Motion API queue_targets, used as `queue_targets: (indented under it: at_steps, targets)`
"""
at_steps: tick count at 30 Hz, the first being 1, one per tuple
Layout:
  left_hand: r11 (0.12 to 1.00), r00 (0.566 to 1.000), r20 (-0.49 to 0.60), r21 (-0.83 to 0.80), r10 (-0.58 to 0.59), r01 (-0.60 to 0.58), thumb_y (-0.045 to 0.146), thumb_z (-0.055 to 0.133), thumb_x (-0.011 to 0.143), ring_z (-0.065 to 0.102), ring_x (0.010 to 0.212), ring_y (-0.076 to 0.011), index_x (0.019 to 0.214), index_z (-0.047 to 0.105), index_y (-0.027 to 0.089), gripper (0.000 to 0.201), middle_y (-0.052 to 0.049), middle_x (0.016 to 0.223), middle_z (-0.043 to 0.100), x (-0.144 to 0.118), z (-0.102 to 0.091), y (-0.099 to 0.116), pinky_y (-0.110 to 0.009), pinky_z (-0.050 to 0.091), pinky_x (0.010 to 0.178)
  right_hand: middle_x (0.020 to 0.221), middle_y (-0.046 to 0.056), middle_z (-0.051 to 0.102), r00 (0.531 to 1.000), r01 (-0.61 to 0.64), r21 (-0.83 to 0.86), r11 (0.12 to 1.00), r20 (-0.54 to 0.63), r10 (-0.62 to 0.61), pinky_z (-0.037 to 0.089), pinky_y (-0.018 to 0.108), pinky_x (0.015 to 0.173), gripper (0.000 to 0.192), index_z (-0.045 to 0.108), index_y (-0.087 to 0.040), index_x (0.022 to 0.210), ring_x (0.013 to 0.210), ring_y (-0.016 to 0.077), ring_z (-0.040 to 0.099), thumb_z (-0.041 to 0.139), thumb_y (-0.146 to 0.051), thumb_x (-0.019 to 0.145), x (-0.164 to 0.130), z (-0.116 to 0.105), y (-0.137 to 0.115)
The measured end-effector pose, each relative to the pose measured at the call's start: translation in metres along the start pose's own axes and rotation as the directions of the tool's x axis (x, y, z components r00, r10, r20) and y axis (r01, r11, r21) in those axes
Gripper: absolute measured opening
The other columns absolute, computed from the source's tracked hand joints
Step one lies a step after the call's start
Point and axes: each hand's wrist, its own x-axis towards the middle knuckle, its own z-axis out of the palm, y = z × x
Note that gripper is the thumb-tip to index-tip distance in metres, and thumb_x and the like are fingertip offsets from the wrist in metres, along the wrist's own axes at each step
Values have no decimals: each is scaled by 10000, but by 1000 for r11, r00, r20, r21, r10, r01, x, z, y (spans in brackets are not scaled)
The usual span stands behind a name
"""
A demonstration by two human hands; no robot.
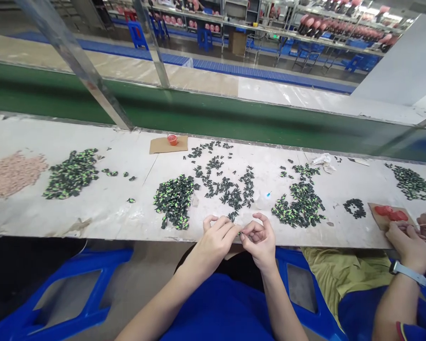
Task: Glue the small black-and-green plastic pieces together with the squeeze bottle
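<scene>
Here, at the near edge of the bench (102, 208), my left hand (216, 237) and right hand (259, 237) meet fingertip to fingertip, pinching a tiny dark part (239, 232) between them. Its long axis is too small to tell. A green-black pile (174, 199) lies ahead-left, nearer my left hand; another pile (300, 203) lies ahead-right.

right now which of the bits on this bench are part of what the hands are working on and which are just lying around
In hand:
left hand and right hand, pinching a small dark piece
scattered dark pieces
black-and-green heap

Lying about:
pink heap
red cup on cardboard
crumpled white scrap
co-worker's hand
</scene>
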Motion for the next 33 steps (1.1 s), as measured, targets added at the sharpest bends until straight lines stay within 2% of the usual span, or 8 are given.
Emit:
queue_targets:
  at_steps: [6,10,13,16,19,24,28,33]
  targets:
    - [982,999,3,-181,-48,48,85,492,890,589,793,-158,967,592,186,162,-7,793,698,-8,31,2,-325,295,776,655,-3,658,988,153,-328,932,84,-132,543,251,536,183,645,-210,842,546,131,618,684,-182,665,-7,-26,3]
    - [964,994,51,-242,-99,108,100,496,904,602,844,-139,1158,545,228,288,18,854,712,-9,38,-3,-342,286,871,689,15,682,956,293,-527,798,157,-248,544,276,553,136,678,-211,859,560,144,620,658,-192,726,-2,-49,-6]
    - [965,974,11,-138,-225,224,125,472,917,592,900,-172,1234,506,221,332,-19,923,711,-9,31,-24,-376,290,878,714,34,674,899,323,-709,626,22,-438,534,307,604,76,681,-205,816,584,153,601,622,-233,778,12,-66,-13]
    - [932,926,-126,23,-356,362,161,461,921,564,962,-230,1071,607,215,216,-73,991,699,-7,20,-58,-424,295,864,771,71,671,815,205,-827,523,-151,-559,530,342,670,156,685,-180,813,643,176,609,592,-306,815,30,-80,-15]
    - [866,866,-207,123,-456,485,166,469,900,533,988,-281,999,637,210,199,-104,1021,680,-2,10,-90,-459,307,828,900,114,667,780,155,-878,452,-173,-602,513,406,785,246,691,-170,848,849,240,618,595,-395,821,44,-86,-13]
    - [827,851,-131,200,-509,526,121,478,839,500,976,-324,921,676,212,233,-125,974,659,11,11,-117,-493,313,810,1028,135,636,827,224,-912,343,-8,-562,378,534,970,428,650,-184,1025,1179,342,423,611,-535,783,53,-70,0]
    - [857,883,-99,213,-459,470,124,461,837,501,882,-295,823,679,217,238,-106,845,652,14,14,-124,-494,307,806,1118,149,594,878,217,-919,328,37,-478,300,578,1016,449,610,-188,1053,1284,378,282,641,-522,754,61,-56,12]
    - [915,921,-39,104,-389,391,154,490,853,518,919,-268,816,668,222,194,-72,862,688,8,11,-111,-458,313,832,1090,126,627,903,230,-831,506,-11,-429,309,550,1031,276,542,-210,906,1296,341,345,627,-434,771,62,-48,6]
